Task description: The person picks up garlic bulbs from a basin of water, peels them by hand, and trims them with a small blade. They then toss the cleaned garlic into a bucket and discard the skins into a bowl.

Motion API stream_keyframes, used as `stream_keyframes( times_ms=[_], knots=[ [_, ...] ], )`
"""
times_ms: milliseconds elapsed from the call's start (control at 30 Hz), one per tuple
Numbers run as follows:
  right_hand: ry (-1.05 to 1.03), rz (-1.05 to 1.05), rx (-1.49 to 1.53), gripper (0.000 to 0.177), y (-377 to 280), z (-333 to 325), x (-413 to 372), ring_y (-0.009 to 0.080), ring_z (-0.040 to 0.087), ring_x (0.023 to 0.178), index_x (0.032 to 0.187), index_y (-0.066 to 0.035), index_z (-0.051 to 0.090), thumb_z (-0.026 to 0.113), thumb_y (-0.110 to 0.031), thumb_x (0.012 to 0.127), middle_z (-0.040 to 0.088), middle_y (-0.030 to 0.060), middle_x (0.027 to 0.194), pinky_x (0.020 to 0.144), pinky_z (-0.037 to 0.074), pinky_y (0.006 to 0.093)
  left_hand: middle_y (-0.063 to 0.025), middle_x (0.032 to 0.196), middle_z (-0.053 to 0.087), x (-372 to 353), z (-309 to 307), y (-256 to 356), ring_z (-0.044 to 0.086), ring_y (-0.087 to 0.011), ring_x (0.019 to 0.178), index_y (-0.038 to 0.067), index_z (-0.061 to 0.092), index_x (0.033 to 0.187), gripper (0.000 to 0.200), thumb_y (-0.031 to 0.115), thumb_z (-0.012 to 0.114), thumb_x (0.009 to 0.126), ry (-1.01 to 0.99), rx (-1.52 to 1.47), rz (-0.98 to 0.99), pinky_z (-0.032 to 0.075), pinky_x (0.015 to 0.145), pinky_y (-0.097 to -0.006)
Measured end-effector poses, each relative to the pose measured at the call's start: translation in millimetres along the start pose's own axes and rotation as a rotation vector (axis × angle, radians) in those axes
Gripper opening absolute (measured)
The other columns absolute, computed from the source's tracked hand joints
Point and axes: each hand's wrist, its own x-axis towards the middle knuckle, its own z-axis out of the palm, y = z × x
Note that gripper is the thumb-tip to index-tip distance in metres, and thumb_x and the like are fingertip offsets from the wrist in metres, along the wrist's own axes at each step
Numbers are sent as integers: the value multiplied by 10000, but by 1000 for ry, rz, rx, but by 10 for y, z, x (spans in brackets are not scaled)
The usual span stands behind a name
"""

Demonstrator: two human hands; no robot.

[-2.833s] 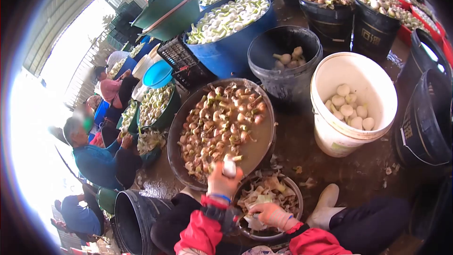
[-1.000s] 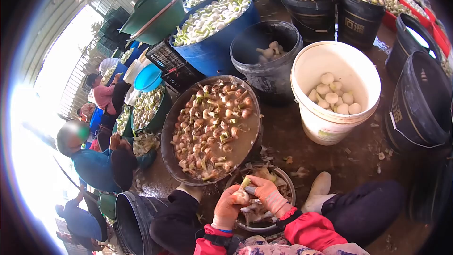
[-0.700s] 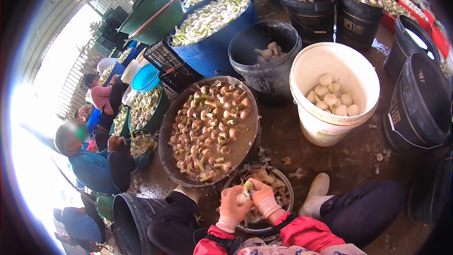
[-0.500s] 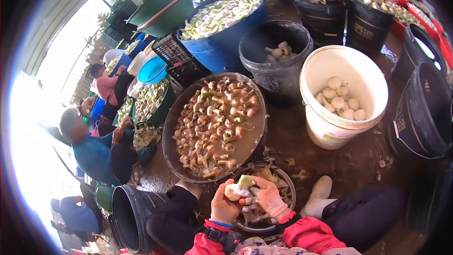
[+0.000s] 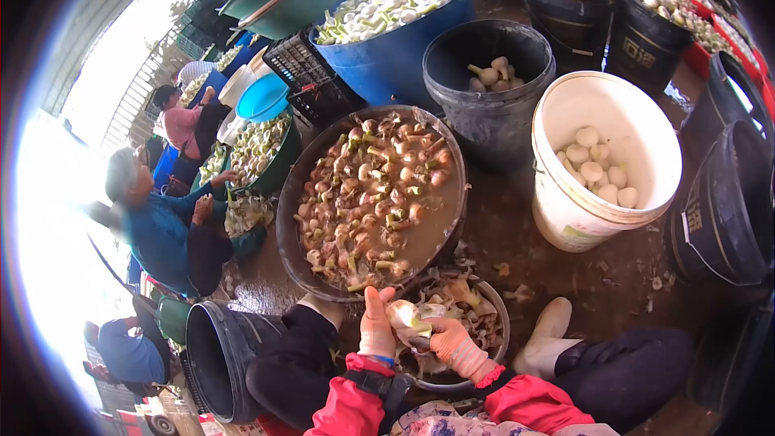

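Observation:
A partly peeled garlic bulb [image 5: 406, 316] with a short green stem sits between my two gloved hands, over a metal bowl of peelings [image 5: 499, 324]. My left hand [image 5: 377, 327] supports the bulb from the left, its thumb and fingers raised around it. On the right, my right hand [image 5: 456, 345] is closed at the stem side; the tool in it is mostly hidden. Just beyond lies a wide dark tub [image 5: 284, 252] of unpeeled bulbs in murky water.
A white bucket [image 5: 565, 218] holds peeled bulbs, and a black bucket [image 5: 484, 129] holds a few more. Blue tubs [image 5: 395, 64] of garlic stand behind. Co-workers [image 5: 161, 226] sit at the left. An empty black bucket [image 5: 214, 363] lies tilted near my left knee.
My left hand has moved slightly up and left, its fingers more extended. The bulb has turned so its stem points down and right. A co-worker at the left has raised their head and reached out.

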Motion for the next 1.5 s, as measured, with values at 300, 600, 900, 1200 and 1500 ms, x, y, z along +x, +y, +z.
stream_keyframes(
  times_ms=[300, 600, 900, 1200, 1500],
  knots=[
    [-99, -70, -500, 267, -21, -19, 15, 104, 583, 802, 1054, -54, 682, 610, -40, 798, 678, 25, 888, 714, 483, 274, -55, 930, 592, -164, -84, -191, 571, -156, 822, 13, 568, 1056, 397, 260, 742, 798, 58, 460, 394, 476, 741, -274],
    [396, -158, -515, 271, 107, -563, 221, 208, 655, 812, 1013, -85, 699, 611, -67, 757, 694, 142, 883, 747, 494, 286, -129, 978, 642, -486, -301, 17, 633, -223, 742, -9, 624, 1051, 597, 545, 617, 830, -298, 64, -72, 530, 673, -345],
    [68, -413, -642, 476, 103, -353, 88, 262, 570, 1118, 1247, -95, 566, 591, -63, 772, 597, 144, 1209, 948, 431, 318, -82, 1147, 592, -406, -520, 46, 595, -206, 980, 42, 493, 1280, 504, 278, 669, 871, -351, 254, 148, 508, 842, -334],
    [116, -589, -490, 447, 13, 31, -86, 245, 607, 1005, 1240, -45, 553, 516, 69, 809, 644, 129, 1074, 870, 458, 296, -81, 1050, 591, -510, -165, -5, 594, -225, 973, 39, 520, 1123, 442, 220, 741, 786, -161, 821, 536, 489, 822, -335],
    [-144, -324, 507, 333, -313, -120, -140, 136, 574, 812, 1260, 0, 509, 530, -18, 929, 623, 78, 909, 752, 484, 254, -85, 966, 632, -405, -162, -43, 643, -248, 830, 71, 509, 1176, 493, 468, 578, 891, -65, 456, 703, 554, 711, -363]
  ],
)
